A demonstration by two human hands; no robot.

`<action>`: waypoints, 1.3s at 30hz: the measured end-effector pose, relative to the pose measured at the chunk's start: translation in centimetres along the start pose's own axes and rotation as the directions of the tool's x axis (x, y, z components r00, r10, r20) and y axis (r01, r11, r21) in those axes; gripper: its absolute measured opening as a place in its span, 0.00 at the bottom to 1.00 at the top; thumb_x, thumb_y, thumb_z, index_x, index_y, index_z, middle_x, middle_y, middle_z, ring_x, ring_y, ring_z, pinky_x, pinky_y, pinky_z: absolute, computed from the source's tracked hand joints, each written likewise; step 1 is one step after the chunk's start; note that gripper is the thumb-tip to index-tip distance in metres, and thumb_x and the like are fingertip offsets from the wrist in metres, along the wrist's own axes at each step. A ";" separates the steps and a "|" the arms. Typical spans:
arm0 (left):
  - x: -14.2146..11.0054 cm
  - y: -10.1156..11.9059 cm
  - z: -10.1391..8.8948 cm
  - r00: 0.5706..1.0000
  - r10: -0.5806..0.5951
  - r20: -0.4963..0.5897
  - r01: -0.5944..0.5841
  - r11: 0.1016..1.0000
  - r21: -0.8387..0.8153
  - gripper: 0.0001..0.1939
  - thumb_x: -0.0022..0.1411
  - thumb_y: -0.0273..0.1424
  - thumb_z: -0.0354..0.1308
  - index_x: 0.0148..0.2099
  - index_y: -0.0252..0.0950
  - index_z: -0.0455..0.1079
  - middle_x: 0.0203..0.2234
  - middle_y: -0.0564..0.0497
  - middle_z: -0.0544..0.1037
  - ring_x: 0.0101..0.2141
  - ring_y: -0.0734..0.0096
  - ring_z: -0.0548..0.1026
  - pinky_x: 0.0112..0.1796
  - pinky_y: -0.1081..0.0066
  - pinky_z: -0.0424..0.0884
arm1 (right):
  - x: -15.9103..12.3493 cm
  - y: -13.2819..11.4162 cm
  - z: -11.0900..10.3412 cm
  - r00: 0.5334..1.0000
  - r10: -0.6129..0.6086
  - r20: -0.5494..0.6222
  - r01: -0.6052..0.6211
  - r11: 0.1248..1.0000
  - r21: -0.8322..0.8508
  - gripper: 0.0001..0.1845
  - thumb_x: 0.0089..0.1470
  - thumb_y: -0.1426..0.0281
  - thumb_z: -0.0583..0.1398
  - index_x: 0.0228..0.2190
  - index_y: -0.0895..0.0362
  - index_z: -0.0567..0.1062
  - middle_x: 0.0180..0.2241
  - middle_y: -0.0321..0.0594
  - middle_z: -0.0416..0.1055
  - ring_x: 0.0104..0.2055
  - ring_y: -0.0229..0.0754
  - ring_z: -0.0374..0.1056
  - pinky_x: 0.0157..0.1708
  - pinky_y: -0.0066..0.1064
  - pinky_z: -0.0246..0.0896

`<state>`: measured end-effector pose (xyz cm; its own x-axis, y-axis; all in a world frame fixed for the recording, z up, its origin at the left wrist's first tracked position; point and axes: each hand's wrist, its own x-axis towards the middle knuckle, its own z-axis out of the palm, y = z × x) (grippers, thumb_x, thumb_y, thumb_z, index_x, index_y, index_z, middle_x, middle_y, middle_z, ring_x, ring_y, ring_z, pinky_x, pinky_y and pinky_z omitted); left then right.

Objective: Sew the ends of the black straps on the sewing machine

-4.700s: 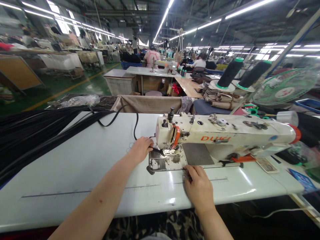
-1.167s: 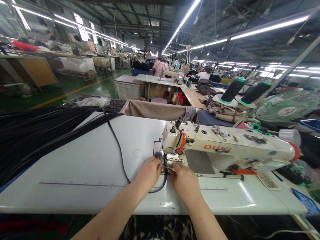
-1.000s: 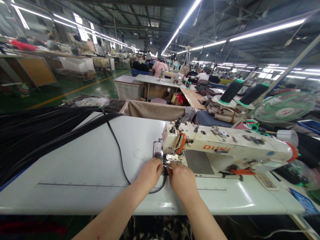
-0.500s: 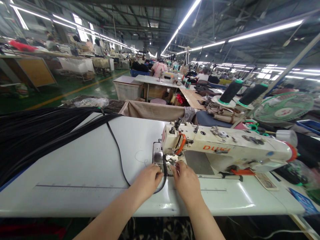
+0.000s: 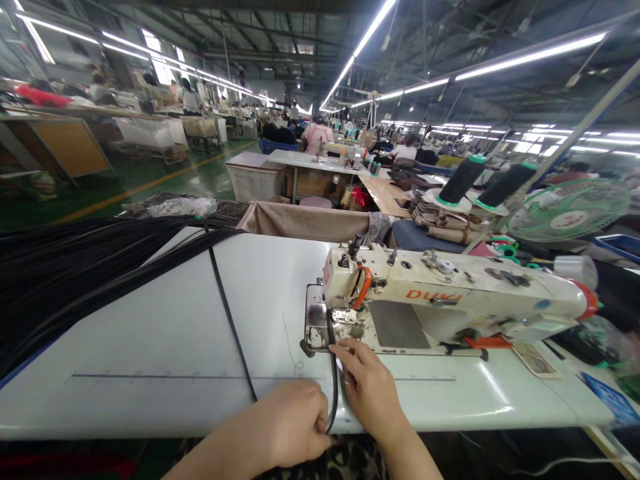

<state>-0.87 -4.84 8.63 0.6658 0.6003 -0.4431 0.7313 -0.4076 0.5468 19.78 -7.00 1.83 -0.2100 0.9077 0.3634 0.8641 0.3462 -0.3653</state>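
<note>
A narrow black strip [image 5: 334,387] runs from under the head of the white sewing machine [image 5: 390,277] toward the table's front edge. My left hand [image 5: 295,423] is closed around it near that edge. My right hand [image 5: 370,383] has its fingertips on the strip just in front of the needle plate [image 5: 317,333]. Beneath its curled fingers a small shiny metal tool [image 5: 340,365] shows in part; its kind is mostly hidden. Another length of strip [image 5: 227,313] stretches from the black bundle [image 5: 100,273] at left to behind my left hand.
A loose thread [image 5: 287,333] and a printed ruler [image 5: 175,378] are on the white tabletop [image 5: 165,340]. Black thread cones [image 5: 460,180] and a green fan [image 5: 567,210] stand behind the machine. A fabric-lined bin [image 5: 305,222] adjoins the table's far side. Other people work farther back.
My left hand has moved down toward the front edge with the strip, pulling the left length straighter. My right hand has come back from the needle area. The loose thread has shifted.
</note>
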 end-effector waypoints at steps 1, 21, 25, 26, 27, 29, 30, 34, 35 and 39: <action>-0.2 0.1 0.1 1.000 -0.001 0.022 0.000 1.000 0.023 0.07 0.56 0.33 0.64 0.38 0.41 0.80 0.40 0.47 0.84 0.42 0.53 0.81 0.42 0.63 0.72 | -0.2 0.0 0.1 1.000 -0.007 -0.002 0.007 1.000 -0.003 0.37 0.49 0.85 0.54 0.58 0.50 0.75 0.58 0.45 0.72 0.60 0.48 0.69 0.56 0.42 0.72; -0.9 -3.4 2.9 0.865 0.485 0.127 -0.405 0.825 -0.395 0.12 0.58 0.30 0.62 0.25 0.37 0.65 0.18 0.58 0.61 0.22 0.76 0.56 0.25 0.71 0.52 | -0.6 -2.3 -0.1 0.999 -0.045 -0.013 0.045 0.999 -0.012 0.18 0.67 0.70 0.57 0.55 0.55 0.78 0.61 0.47 0.73 0.64 0.48 0.69 0.62 0.42 0.70; -2.4 -3.9 2.4 0.920 0.376 0.111 -0.312 0.874 -0.372 0.12 0.63 0.39 0.61 0.31 0.38 0.76 0.23 0.54 0.70 0.24 0.73 0.64 0.28 0.72 0.58 | -0.6 -2.1 0.2 0.999 -0.032 0.006 0.033 0.997 -0.073 0.20 0.67 0.69 0.58 0.58 0.55 0.76 0.63 0.47 0.71 0.66 0.49 0.66 0.63 0.43 0.69; -2.7 -4.0 2.3 0.932 0.347 0.106 -0.289 0.887 -0.360 0.13 0.64 0.41 0.60 0.33 0.39 0.78 0.24 0.53 0.73 0.26 0.72 0.66 0.29 0.72 0.60 | -0.6 -2.1 0.3 0.999 -0.033 0.010 0.033 0.996 -0.080 0.20 0.67 0.70 0.58 0.59 0.55 0.75 0.63 0.47 0.71 0.67 0.49 0.66 0.63 0.43 0.69; -2.9 -4.2 2.3 0.940 0.325 0.101 -0.273 0.897 -0.347 0.14 0.64 0.43 0.60 0.35 0.39 0.79 0.26 0.52 0.75 0.27 0.70 0.68 0.29 0.72 0.61 | -0.6 -2.0 0.4 0.999 -0.034 0.013 0.035 0.996 -0.086 0.21 0.67 0.70 0.58 0.59 0.55 0.75 0.63 0.47 0.71 0.67 0.49 0.65 0.63 0.43 0.69; -3.2 -4.6 2.5 0.947 0.308 0.085 -0.265 0.906 -0.331 0.15 0.64 0.44 0.60 0.36 0.39 0.80 0.27 0.52 0.77 0.28 0.69 0.69 0.30 0.72 0.61 | -0.6 -1.9 0.5 0.999 -0.037 0.012 0.038 0.995 -0.094 0.20 0.67 0.71 0.58 0.58 0.55 0.76 0.63 0.47 0.71 0.67 0.49 0.65 0.63 0.44 0.69; -3.2 -4.7 2.7 0.945 0.317 0.079 -0.276 0.904 -0.327 0.15 0.65 0.44 0.60 0.35 0.39 0.80 0.26 0.51 0.76 0.27 0.70 0.69 0.30 0.72 0.61 | -0.6 -1.9 0.5 0.999 -0.039 0.009 0.040 0.994 -0.097 0.20 0.67 0.71 0.58 0.58 0.56 0.76 0.64 0.47 0.71 0.67 0.49 0.65 0.63 0.44 0.69; -3.2 -5.0 3.4 0.915 0.392 0.094 -0.346 0.884 -0.314 0.18 0.67 0.43 0.57 0.30 0.38 0.77 0.22 0.51 0.73 0.24 0.71 0.64 0.28 0.71 0.59 | -0.8 -1.9 0.5 0.999 -0.048 0.003 0.049 0.993 -0.108 0.20 0.68 0.70 0.57 0.59 0.56 0.75 0.64 0.47 0.70 0.66 0.49 0.66 0.63 0.44 0.69; -3.2 -5.0 3.4 0.917 0.385 0.100 -0.339 0.889 -0.309 0.19 0.67 0.43 0.57 0.29 0.38 0.77 0.22 0.51 0.72 0.24 0.71 0.63 0.28 0.71 0.58 | -0.8 -1.9 0.5 0.999 -0.049 0.004 0.049 0.993 -0.108 0.20 0.68 0.70 0.57 0.59 0.56 0.75 0.64 0.47 0.70 0.66 0.49 0.66 0.63 0.44 0.69; -3.6 -5.2 3.5 0.953 0.290 0.092 -0.257 0.928 -0.269 0.18 0.66 0.46 0.57 0.30 0.41 0.77 0.26 0.53 0.75 0.26 0.69 0.66 0.28 0.70 0.59 | -0.7 -2.0 0.5 0.999 -0.038 0.006 0.038 0.995 -0.087 0.20 0.68 0.70 0.57 0.59 0.55 0.75 0.64 0.46 0.70 0.67 0.49 0.65 0.63 0.43 0.69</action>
<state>-6.52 -7.33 4.87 0.8598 0.3907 -0.3287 0.4684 -0.3474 0.8123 17.98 -8.26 1.89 -0.2455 0.8953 0.3717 0.8920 0.3588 -0.2749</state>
